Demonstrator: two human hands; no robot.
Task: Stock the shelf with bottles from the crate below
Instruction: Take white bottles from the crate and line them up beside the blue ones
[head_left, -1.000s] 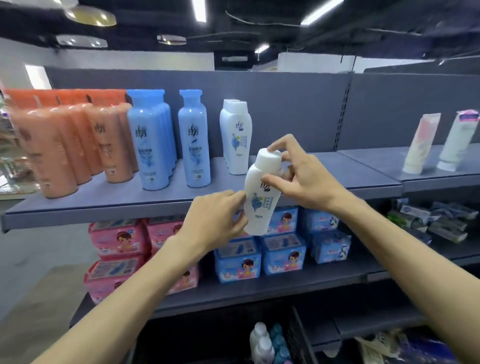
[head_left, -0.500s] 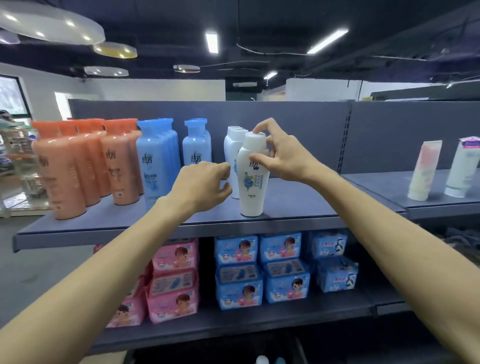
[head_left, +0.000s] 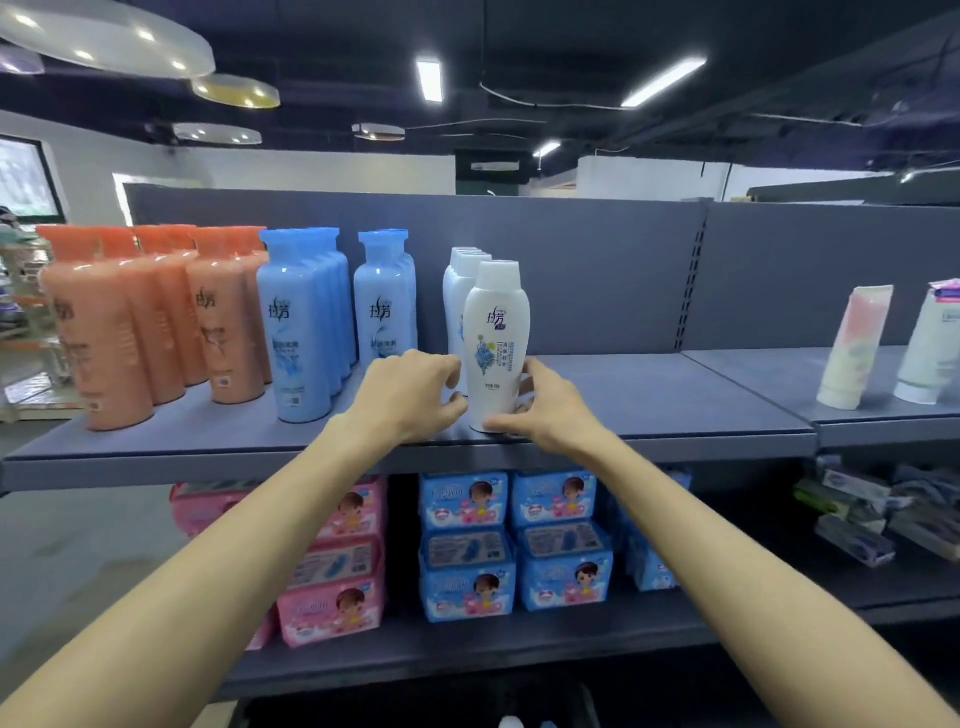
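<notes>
A single wide-angle head-worn camera looked forward and slightly down from the aisle, square-on to a grey shelf (head_left: 649, 431) at arm's reach. Both forearms ran up from the bottom corners toward the frame's centre. The view took in the ceiling lights (head_left: 430, 78) above and a lower shelf (head_left: 467, 670) beneath, its edges bowed by the lens.

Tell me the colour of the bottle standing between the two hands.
White bottle, white cap, blue flower print on its label; the head view shows it.
</notes>
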